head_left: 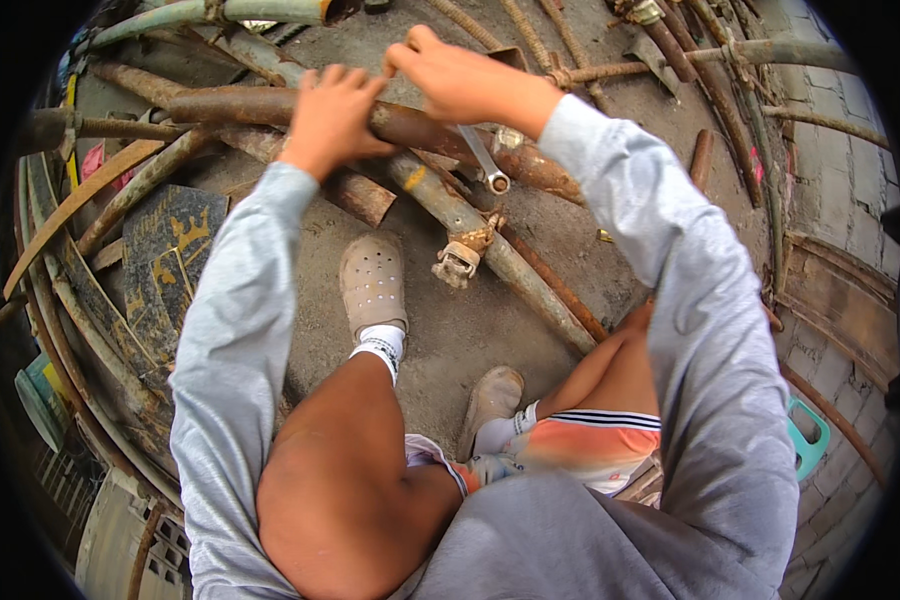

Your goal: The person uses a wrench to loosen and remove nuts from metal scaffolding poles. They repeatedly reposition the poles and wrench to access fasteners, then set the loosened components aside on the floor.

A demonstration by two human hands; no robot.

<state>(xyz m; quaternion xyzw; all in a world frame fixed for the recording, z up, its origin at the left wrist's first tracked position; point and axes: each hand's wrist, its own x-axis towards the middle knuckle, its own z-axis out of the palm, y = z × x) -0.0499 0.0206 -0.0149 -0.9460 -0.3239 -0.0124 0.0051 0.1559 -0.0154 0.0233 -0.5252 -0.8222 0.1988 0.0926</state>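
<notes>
A thick rusty pipe (235, 105) lies across other pipes in front of me. My left hand (333, 120) is closed over it, the fingers reaching to its far side and the thumb on the near side. Just to the right, my right hand (460, 80) is closed on a wrench (484, 158); its ring end points back toward me, while the other end is hidden by the hand. Below them a grey pipe (530, 285) runs diagonally, carrying a rusty scaffold clamp (462, 255). A short rusty pipe end (365, 198) sticks out beneath my left hand.
More pipes (120, 375) are piled at the left beside a dark printed board (170, 250). Rusty bars (715, 90) lean near the block wall (860, 170) at the right. A teal plastic item (808, 437) stands by my right arm. My clogs (373, 283) rest on the dirt floor.
</notes>
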